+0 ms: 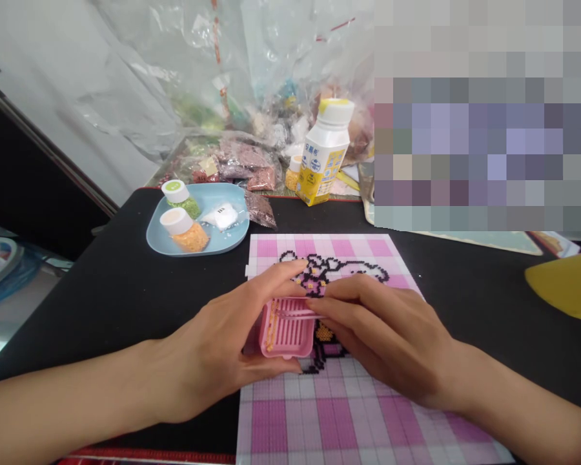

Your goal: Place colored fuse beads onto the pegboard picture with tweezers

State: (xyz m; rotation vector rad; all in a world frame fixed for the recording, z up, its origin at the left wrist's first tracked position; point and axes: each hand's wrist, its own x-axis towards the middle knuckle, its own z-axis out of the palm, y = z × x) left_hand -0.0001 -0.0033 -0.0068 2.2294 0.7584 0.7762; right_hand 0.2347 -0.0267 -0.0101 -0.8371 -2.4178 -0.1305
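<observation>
My left hand (227, 342) is wrapped round a small pink ridged bead tray (290, 352), thumb at the near side and fingers at the far side. Yellow beads (272, 326) lie along the tray's left grooves. Pinched in my right hand (387, 336) are thin tweezers (297, 315), their tips over the beads; whether they grip one I cannot tell. Beneath both hands lies a pink and white checked pegboard (314, 420) with a figure outlined in black beads (372, 265) and some yellow ones. My hands hide part of the figure.
A blue plate (198, 248) at the back left carries two bead jars, green (181, 197) and orange (186, 231), and a small white bag (223, 216). Behind stand a yellow and white bottle (325, 152) and bags of beads (252, 161). A yellow object (571, 284) is at right.
</observation>
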